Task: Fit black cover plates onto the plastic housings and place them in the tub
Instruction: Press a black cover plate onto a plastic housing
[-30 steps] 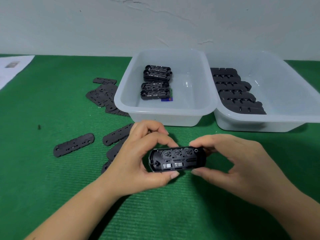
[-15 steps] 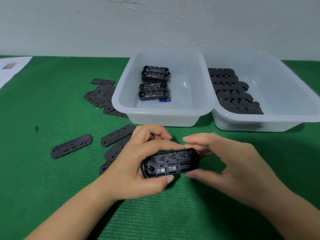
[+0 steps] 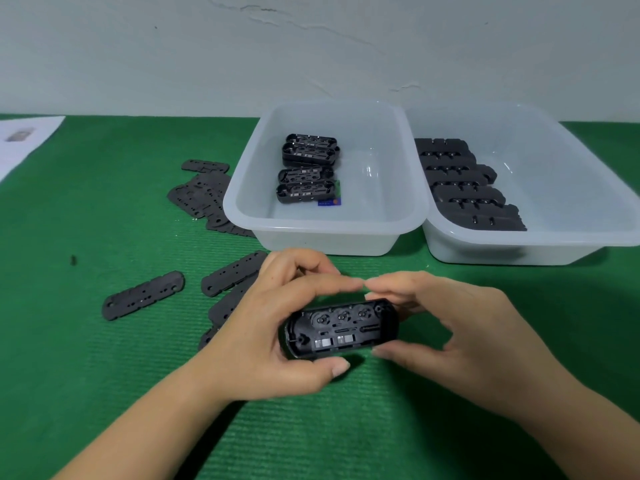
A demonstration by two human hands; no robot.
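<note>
1. Left hand (image 3: 263,337) grips the open black housing (image 3: 341,329) at its left end: thumb curled under the near edge, index finger arched over the far edge.
2. Right hand (image 3: 446,327) pinches the housing's right end, thumb on the near edge, fingers curled over the top. Both hands clamped on the same part, held just above the green mat (image 3: 86,375) at approx 6 o'clock of the frame.
3. Housing's open face points up toward the camera; 3 round recesses, a spring and metal contacts show inside. No cover on it yet.
4. Loose cover plates (image 3: 143,295) lie on the mat at 9 o'clock of the hands; a bigger pile of plates (image 3: 201,199) sits at 10 o'clock, touching the left tub's side.
5. Left tub (image 3: 325,226), at 12 o'clock of the hands, holds 4 housings (image 3: 308,168) in 2 pairs, plus a small blue-green card (image 3: 330,201).
6. Right tub (image 3: 540,249), at 1 o'clock, touches the left tub and holds a row of black parts (image 3: 464,181).
7. White paper sheet (image 3: 24,140) at far 10 o'clock.
</note>
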